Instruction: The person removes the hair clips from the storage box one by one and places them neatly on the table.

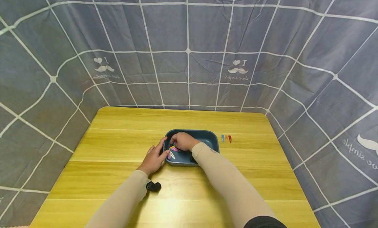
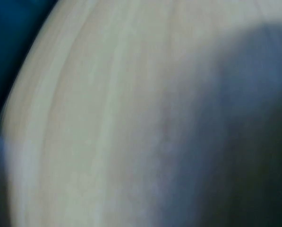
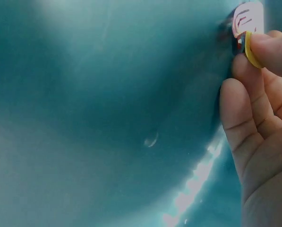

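Note:
Inside a dark blue tray (image 1: 208, 137), my right hand (image 1: 183, 141) reaches to the left end. In the right wrist view its thumb and a finger pinch a yellow hair clip (image 3: 252, 54), beside a pale pink clip (image 3: 248, 18) with dark marks. My left hand (image 1: 153, 158) lies at the tray's left side, its fingers extended along the rim and its thumb over the near left corner. Between the hands a pink hair clip (image 1: 175, 149) and a white one (image 1: 172, 155) lie in the tray. The left wrist view is blurred and shows mostly tabletop.
Right of the tray, a blue clip (image 1: 222, 138), an orange clip (image 1: 226, 138) and a red clip (image 1: 230, 139) lie side by side on the wooden table (image 1: 130, 123). A grey checked curtain (image 1: 174, 67) surrounds the table's back and sides.

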### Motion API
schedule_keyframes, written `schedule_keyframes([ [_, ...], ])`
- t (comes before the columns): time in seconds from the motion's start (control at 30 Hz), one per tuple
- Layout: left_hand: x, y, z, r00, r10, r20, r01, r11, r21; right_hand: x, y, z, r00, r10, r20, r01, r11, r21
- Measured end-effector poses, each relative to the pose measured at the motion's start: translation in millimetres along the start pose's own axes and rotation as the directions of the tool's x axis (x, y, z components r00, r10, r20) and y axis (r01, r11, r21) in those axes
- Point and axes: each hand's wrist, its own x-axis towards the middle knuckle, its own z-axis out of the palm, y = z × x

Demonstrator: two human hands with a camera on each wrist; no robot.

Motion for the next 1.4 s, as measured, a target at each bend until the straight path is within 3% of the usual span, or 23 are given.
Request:
schedule_keyframes([
  [0.77,-1.7,-6.2,7.2,1.0,0.01,-0.02,-0.01,1.0,0.02,-11.5,9.0,-10.8,0.998,0.016,-0.059,-0.008,0.991,0.133],
  [1.0,1.3,-5.1,4.9,1.0,0.004,-0.014,-0.004,1.0,0.017,-21.3,9.4,-29.8,0.996,0.042,-0.081,-0.018,0.96,0.28],
  [1.4,1.5,-4.4,1.0,1.0,0.008,-0.013,-0.008,1.0,0.018,-33.8,20.1,-49.7,0.987,0.062,-0.148,0.005,0.91,0.414],
])
